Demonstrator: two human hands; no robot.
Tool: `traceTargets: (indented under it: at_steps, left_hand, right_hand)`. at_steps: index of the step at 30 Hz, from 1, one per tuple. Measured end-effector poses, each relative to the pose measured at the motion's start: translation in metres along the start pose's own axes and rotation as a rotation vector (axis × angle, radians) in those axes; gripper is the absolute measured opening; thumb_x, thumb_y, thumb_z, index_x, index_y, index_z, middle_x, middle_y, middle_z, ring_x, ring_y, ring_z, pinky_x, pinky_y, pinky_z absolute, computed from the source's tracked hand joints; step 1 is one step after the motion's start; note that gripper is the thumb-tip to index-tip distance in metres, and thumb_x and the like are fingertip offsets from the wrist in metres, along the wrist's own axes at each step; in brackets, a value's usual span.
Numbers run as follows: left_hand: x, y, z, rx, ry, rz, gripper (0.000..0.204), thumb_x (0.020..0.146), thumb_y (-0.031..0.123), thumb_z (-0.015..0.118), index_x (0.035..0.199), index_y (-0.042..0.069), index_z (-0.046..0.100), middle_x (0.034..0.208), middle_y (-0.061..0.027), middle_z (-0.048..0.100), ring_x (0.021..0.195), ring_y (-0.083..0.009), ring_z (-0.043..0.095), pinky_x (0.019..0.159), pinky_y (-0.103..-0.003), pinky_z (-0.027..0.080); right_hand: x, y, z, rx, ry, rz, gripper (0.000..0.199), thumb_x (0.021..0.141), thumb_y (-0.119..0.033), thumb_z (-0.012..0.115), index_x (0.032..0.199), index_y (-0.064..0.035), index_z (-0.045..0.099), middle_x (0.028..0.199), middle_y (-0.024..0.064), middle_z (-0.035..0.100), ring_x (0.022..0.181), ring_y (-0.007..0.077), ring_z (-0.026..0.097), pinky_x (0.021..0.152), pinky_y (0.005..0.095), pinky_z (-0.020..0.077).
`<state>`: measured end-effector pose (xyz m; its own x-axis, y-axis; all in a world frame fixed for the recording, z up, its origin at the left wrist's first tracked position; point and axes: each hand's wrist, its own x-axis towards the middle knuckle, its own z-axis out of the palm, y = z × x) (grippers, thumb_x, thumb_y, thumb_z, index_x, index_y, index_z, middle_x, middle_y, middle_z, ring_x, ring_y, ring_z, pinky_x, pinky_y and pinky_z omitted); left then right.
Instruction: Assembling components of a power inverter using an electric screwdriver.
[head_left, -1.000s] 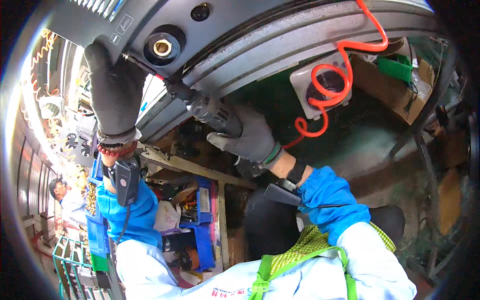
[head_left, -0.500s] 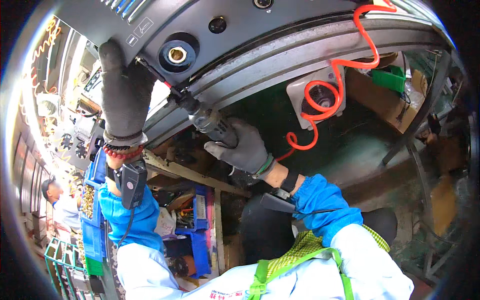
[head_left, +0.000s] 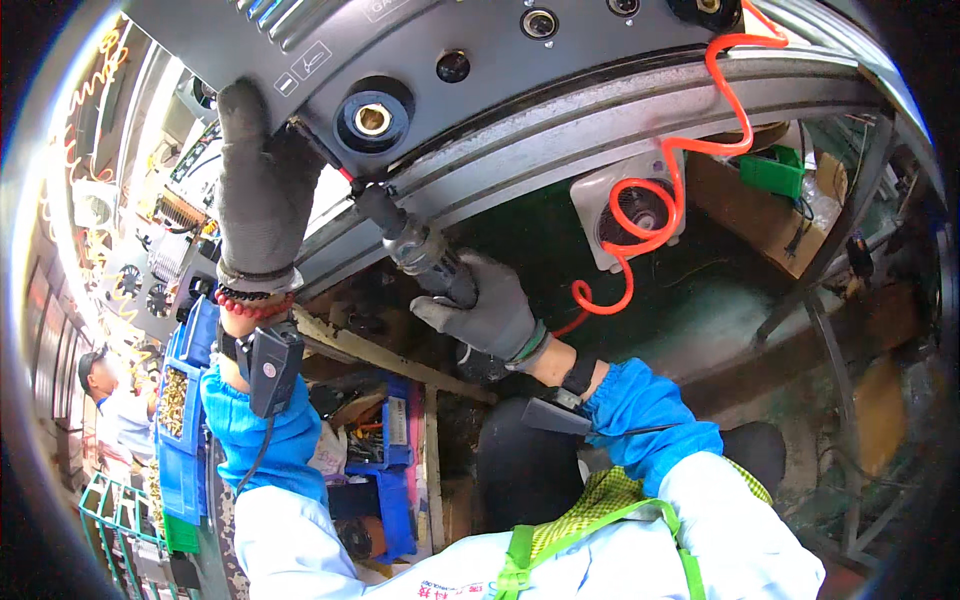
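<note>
My left hand [head_left: 262, 195], in a dark grey glove, lies over the lower left corner of a dark grey metal panel [head_left: 410, 55]. One finger stretches flat on its face, and the thumb side is beside the driver bit; the other fingertips are hidden. My right hand [head_left: 492, 312], in a grey glove, is wrapped round a dark power screwdriver [head_left: 430, 262]. The long bit slants up and left, its tip close to the panel's lower edge and the left thumb. Whether a screw is there cannot be made out. Right of the tip, a brass fitting [head_left: 373, 120] sits inside a black ring.
Metal rails [head_left: 560, 140] run below the panel. A red coiled hose [head_left: 665, 200] hangs at the right, before a pale fan unit [head_left: 620, 215]. Blue bins [head_left: 183, 390] with small brass parts stand at the left, near another person [head_left: 125, 410]. A green bin [head_left: 772, 172] is far right.
The panel, both hands and the screwdriver appear slightly farther right and lower, as the view shifts. My right hand keeps its grip, and the bit stays by the panel's edge.
</note>
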<state>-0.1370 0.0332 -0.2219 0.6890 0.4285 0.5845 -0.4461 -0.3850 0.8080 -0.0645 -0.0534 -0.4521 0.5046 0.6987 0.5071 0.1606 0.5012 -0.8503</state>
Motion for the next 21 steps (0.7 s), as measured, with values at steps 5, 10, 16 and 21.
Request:
traceTargets:
  at_steps: [5, 10, 16, 21]
  left_hand:
    - [0.001, -0.003, -0.004, 0.458, 0.035, 0.163, 0.062, 0.102, 0.049, 0.052, 0.145, 0.006, 0.041, 0.139, -0.0138, 0.054, 0.127, -0.0276, 0.052, 0.107, -0.043, 0.042]
    - [0.003, -0.01, -0.026, 0.45, 0.09, 0.215, 0.053, 0.105, 0.034, 0.051, 0.144, 0.0, 0.04, 0.141, -0.0144, 0.052, 0.13, -0.0279, 0.048, 0.113, -0.039, 0.035]
    - [-0.012, -0.021, -0.042, 0.265, 0.291, 0.005, 0.055, 0.105, 0.038, 0.048, 0.149, 0.007, 0.037, 0.144, -0.0095, 0.048, 0.131, -0.025, 0.046, 0.114, -0.043, 0.034]
    - [-0.047, -0.013, -0.055, 0.63, 0.236, -0.335, 0.05, 0.1, 0.024, 0.052, 0.144, 0.001, 0.042, 0.136, -0.0166, 0.052, 0.127, -0.0316, 0.05, 0.108, -0.046, 0.038]
  right_hand:
    - [0.003, 0.006, 0.002, 0.025, 0.015, -0.12, 0.057, 0.073, -0.048, 0.083, 0.104, -0.0039, 0.066, 0.087, 0.0165, 0.069, 0.081, 0.0327, 0.069, 0.076, 0.0409, 0.0538]
    - [-0.021, 0.019, -0.035, -0.264, -0.083, -0.083, 0.058, 0.075, -0.049, 0.079, 0.11, -0.005, 0.064, 0.095, 0.0208, 0.069, 0.089, 0.0413, 0.068, 0.078, 0.0463, 0.0543]
    - [-0.06, -0.072, -0.146, -0.658, -0.483, 0.337, 0.055, 0.076, -0.041, 0.075, 0.113, -0.0054, 0.058, 0.105, 0.0238, 0.065, 0.097, 0.0429, 0.065, 0.083, 0.0514, 0.0526]
    - [-0.016, -0.261, -0.201, -0.874, -0.757, 0.546, 0.043, 0.08, -0.038, 0.068, 0.107, -0.0064, 0.057, 0.098, 0.0209, 0.063, 0.089, 0.0421, 0.066, 0.079, 0.0519, 0.0527]
